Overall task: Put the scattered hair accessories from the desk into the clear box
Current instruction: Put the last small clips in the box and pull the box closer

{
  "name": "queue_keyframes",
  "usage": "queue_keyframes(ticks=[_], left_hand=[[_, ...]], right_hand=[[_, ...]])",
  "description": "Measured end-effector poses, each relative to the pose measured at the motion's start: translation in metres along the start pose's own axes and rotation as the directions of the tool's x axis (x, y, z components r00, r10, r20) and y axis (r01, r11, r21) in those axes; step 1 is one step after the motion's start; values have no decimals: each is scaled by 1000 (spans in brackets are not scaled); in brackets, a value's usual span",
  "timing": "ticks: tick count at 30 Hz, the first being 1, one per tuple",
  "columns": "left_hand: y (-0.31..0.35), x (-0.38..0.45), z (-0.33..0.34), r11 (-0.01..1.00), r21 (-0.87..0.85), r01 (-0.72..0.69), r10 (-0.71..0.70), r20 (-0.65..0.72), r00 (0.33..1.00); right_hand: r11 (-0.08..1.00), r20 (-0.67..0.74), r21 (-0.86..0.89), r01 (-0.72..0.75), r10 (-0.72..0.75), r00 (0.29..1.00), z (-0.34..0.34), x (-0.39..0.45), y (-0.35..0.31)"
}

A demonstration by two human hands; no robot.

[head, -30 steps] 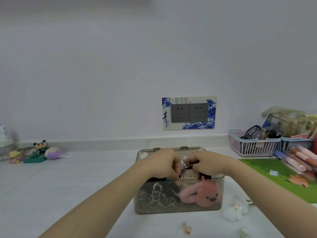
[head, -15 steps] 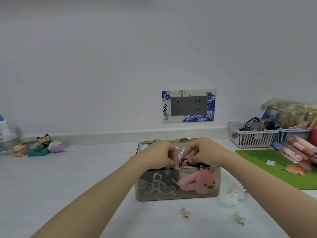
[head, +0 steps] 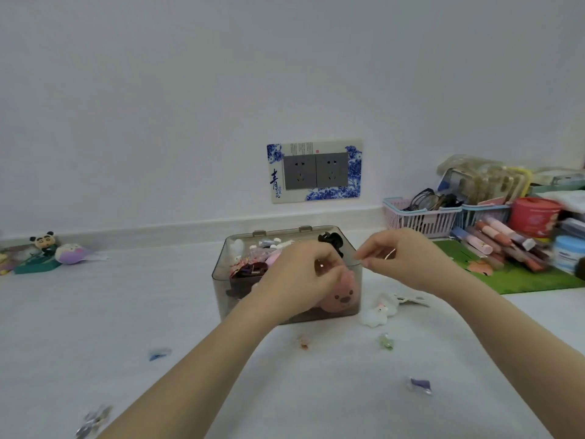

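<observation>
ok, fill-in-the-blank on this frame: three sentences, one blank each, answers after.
1. The pink plush lies inside the ___ box.
2. The white fluffy clip lies on the desk to the ___ of the box.
3. The glasses sit in the ___ basket.

Answers: clear; right; pink

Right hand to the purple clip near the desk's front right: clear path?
Probably yes. The purple clip lies alone on the desk beside the right forearm, nothing covering it. The right hand is over the clear box.
</observation>
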State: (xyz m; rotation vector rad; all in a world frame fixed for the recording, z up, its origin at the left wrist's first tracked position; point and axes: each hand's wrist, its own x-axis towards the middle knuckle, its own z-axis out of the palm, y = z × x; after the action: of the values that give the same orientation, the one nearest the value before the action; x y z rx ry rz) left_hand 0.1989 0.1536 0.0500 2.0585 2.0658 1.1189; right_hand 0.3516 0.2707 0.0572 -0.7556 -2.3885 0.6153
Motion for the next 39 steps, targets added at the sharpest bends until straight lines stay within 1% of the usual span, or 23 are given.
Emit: queue_keyframes(ticks=[2,4,7,9,12,13,14,16,19,21,23,25,27,29,34,39], left_hand=[[3,-3,14,999,14,30,-31,41,999],[5,-3,31,998,48,31,-35,88,996],[11,-3,57,984,177,-7,-11,98,995],[9,-4,73,974,222,-54,29,117,993],[4,-5,89,961,258,-102,68,138,988],[2,-5,90,951,290,-107,70,135,988],[2,-5,91,944,314,-103,65,129,989],[1,-6,92,938,338,-81,43,121,992],[3,-8,93,955,297,-24,-21,150,989],[3,-8,92,971,237,16,-54,155,986],[2,-8,91,979,202,36,-67,146,987],[3,-9,91,981,184,68,-95,143,985],[4,-11,90,981,161,111,-134,143,981],[4,-13,88,980,147,132,-152,135,979],[7,-15,85,979,91,182,-193,135,972],[9,-20,79,973,-20,232,-228,104,968]], right_hand=[[998,52,-46,-36,38,998,1,-7,13],[992,113,-101,-70,81,990,0,-11,27],[981,173,-166,-98,127,977,2,-13,47],[975,189,-203,-94,133,973,6,-14,59],[939,318,-342,-30,146,937,13,-17,71],[926,335,-378,-11,148,930,16,-18,72],[920,334,-392,-8,150,931,19,-18,74],[932,315,-363,-26,149,937,22,-21,75],[964,329,-260,-53,140,934,20,-25,72],[982,291,-184,-51,104,951,12,-24,73],[980,202,-183,-80,117,972,2,-22,78],[961,141,-230,-153,188,972,-4,-21,86],[942,151,-261,-213,258,954,-2,-21,95],[934,178,-265,-238,291,940,4,-22,99],[944,156,-212,-253,288,945,6,-21,98],[951,196,-166,-261,291,936,3,-25,89]])
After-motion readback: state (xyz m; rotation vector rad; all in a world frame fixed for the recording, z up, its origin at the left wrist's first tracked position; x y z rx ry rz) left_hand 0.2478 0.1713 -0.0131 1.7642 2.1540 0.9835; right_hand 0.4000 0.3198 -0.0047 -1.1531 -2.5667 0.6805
